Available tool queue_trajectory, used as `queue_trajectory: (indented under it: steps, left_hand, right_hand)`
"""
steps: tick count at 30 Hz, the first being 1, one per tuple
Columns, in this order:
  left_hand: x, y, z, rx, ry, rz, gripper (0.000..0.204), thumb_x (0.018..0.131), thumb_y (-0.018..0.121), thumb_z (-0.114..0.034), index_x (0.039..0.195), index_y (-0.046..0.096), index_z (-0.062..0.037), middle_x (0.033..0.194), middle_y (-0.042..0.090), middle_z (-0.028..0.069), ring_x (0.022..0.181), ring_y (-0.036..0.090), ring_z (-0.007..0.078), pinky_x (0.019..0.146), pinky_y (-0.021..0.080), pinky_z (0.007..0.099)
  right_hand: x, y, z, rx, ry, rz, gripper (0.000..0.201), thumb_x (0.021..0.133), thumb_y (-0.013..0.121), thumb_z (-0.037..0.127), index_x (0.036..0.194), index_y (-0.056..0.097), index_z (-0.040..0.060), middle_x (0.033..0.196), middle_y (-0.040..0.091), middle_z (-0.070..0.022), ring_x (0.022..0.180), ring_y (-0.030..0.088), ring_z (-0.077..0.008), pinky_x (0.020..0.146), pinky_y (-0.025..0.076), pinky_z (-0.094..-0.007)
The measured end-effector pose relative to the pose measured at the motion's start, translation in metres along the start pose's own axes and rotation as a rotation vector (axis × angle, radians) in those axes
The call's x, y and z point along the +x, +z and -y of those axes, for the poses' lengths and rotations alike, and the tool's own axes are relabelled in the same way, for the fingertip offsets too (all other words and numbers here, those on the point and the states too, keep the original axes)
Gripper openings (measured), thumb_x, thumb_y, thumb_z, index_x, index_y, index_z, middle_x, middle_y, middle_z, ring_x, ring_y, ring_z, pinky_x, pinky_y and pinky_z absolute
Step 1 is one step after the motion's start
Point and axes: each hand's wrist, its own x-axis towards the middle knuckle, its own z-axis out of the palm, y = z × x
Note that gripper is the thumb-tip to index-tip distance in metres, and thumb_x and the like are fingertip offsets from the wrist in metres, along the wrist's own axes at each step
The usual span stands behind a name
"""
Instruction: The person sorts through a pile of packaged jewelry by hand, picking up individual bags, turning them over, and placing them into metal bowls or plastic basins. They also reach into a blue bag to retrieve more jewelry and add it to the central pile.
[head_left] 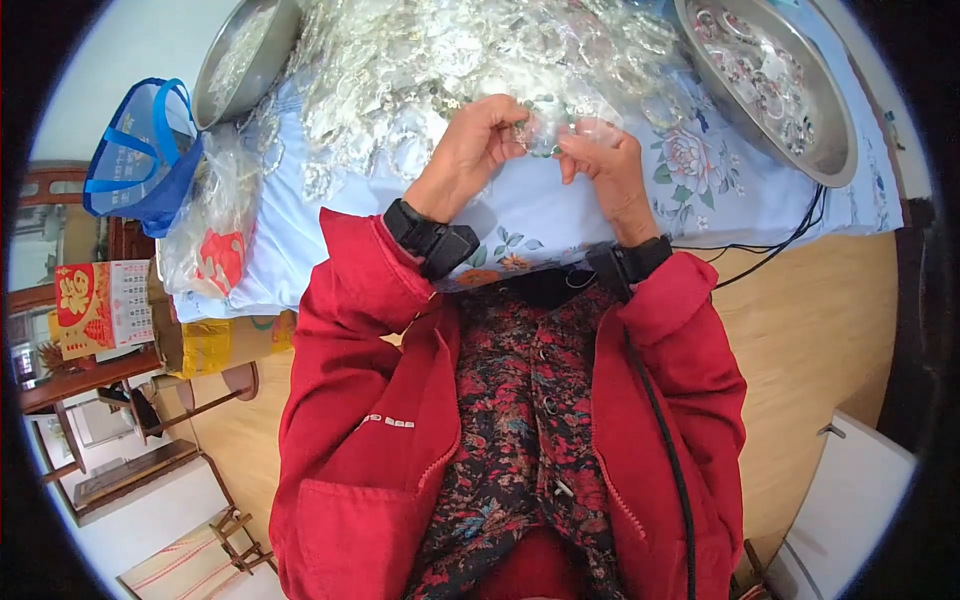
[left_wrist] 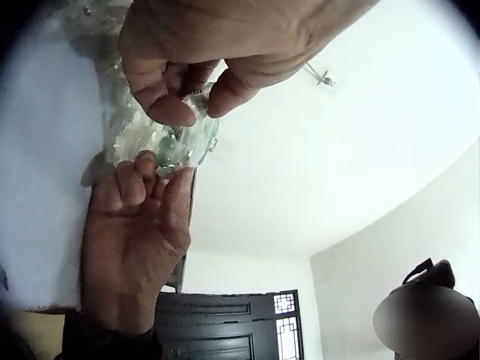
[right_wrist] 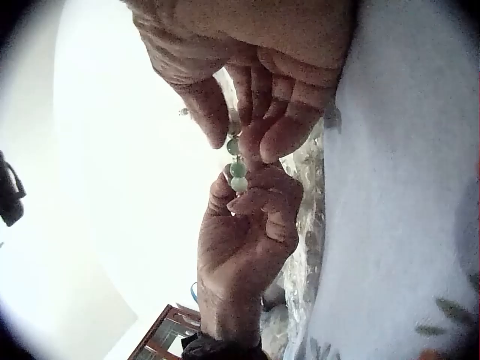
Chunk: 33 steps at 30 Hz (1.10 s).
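Both hands meet over the table's near edge at a bracelet of green beads [right_wrist: 238,169]. My left hand [head_left: 468,152] pinches one side of it between thumb and fingers. From the other side my right hand [head_left: 612,176] holds it, thumb against the fingers. Clear plastic film [head_left: 598,132] shows by the right fingertips. In the left wrist view the green beads [left_wrist: 166,150] sit between the two hands, partly hidden by fingers. Just beyond the hands spreads a large heap of clear-bagged bracelets [head_left: 400,70].
Metal basins stand at the left [head_left: 215,100] and right [head_left: 840,150], both holding small items. A blue bag [head_left: 150,150] and a clear plastic bag [head_left: 215,225] are at the table's left edge. Black cables [head_left: 770,245] run off the right. A floral cloth [head_left: 690,190] covers the table.
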Motion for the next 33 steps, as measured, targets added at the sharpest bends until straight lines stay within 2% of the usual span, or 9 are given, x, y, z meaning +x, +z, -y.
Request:
queue_trajectory:
  steps: [5,14,18,22,26,33]
  left_hand:
    - [-0.011,0.014,-0.011,0.052,-0.037,0.028,0.005,0.080,0.056,-0.009,0.078,0.055,-0.0049,0.065,0.050,-0.0007,0.061,0.054,0.0114,0.055,0.052,0.0267]
    - [0.001,-0.004,-0.003,0.112,-0.049,0.076,0.007,0.082,0.059,-0.013,0.082,0.058,-0.0061,0.063,0.046,-0.0029,0.067,0.059,0.0113,0.054,0.053,0.0260]
    - [-0.006,-0.005,-0.006,0.192,-0.082,0.051,0.011,0.081,0.062,-0.013,0.084,0.059,-0.0035,0.066,0.052,-0.0003,0.069,0.062,0.0140,0.056,0.053,0.0275]
    - [-0.016,-0.003,-0.005,0.117,-0.048,0.063,0.014,0.084,0.061,-0.014,0.087,0.059,-0.0005,0.074,0.060,0.0054,0.065,0.063,0.0173,0.057,0.054,0.0271]
    - [-0.020,-0.006,-0.002,0.138,-0.011,0.092,0.014,0.085,0.059,-0.013,0.088,0.058,0.0005,0.078,0.062,0.0088,0.070,0.065,0.0209,0.060,0.055,0.0279]
    - [-0.017,-0.011,-0.001,0.108,-0.021,0.071,0.016,0.086,0.057,-0.014,0.092,0.056,0.0004,0.078,0.061,0.0083,0.071,0.065,0.0205,0.061,0.053,0.0275]
  right_hand:
    - [0.000,-0.002,0.002,-0.009,0.051,-0.023,0.019,0.079,0.063,0.016,0.084,0.061,-0.0028,0.064,0.058,-0.0068,0.050,0.051,-0.0116,0.050,0.041,-0.0231]
    - [-0.002,0.000,0.003,0.002,0.063,-0.048,0.019,0.079,0.063,0.016,0.083,0.061,-0.0020,0.064,0.058,-0.0066,0.048,0.051,-0.0120,0.046,0.039,-0.0228]
    - [0.000,-0.003,-0.001,0.148,0.013,-0.126,0.019,0.079,0.063,0.016,0.084,0.061,-0.0024,0.068,0.060,-0.0082,0.049,0.052,-0.0126,0.048,0.041,-0.0235]
    - [0.001,0.001,-0.001,0.253,0.020,-0.110,0.018,0.080,0.062,0.015,0.085,0.061,-0.0028,0.070,0.060,-0.0088,0.052,0.053,-0.0129,0.050,0.042,-0.0241]
    - [-0.001,0.004,0.001,0.050,0.060,-0.030,0.018,0.082,0.061,0.014,0.087,0.061,-0.0029,0.072,0.060,-0.0084,0.054,0.053,-0.0124,0.050,0.042,-0.0236]
    - [-0.001,0.005,0.002,-0.013,0.078,-0.066,0.019,0.084,0.059,0.015,0.087,0.061,-0.0028,0.073,0.061,-0.0080,0.053,0.052,-0.0114,0.050,0.042,-0.0231]
